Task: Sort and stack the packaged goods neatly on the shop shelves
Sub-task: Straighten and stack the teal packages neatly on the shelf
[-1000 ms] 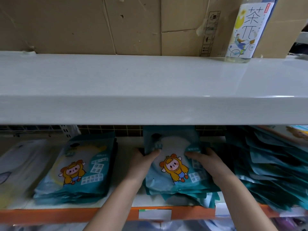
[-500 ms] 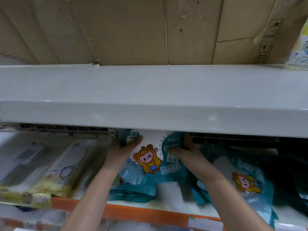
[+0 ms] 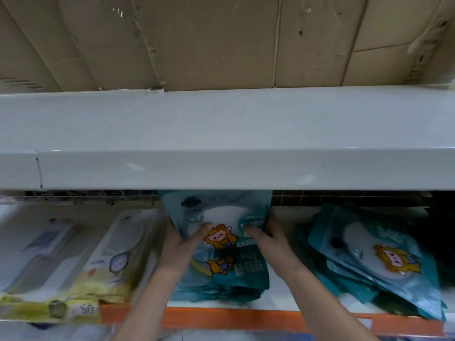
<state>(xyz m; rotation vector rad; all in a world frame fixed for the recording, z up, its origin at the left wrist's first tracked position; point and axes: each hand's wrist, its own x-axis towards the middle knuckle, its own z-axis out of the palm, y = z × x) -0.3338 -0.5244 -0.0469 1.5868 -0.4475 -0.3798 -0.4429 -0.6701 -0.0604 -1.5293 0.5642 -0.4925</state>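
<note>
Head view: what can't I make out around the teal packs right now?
- Top of the held teal pack: hidden behind the upper shelf.
- Fingers of the left hand and right hand: behind that pack.
- Print on the yellow packs: blurred.
- Right teal pile: far end dark, count unclear.

Both hands are gripping a teal cartoon-printed plastic packet (image 3: 216, 212), left hand (image 3: 183, 244) and right hand (image 3: 268, 238) at its edges, holding it tilted above a stack of matching teal packets (image 3: 221, 279) directly beneath the grip.
</note>
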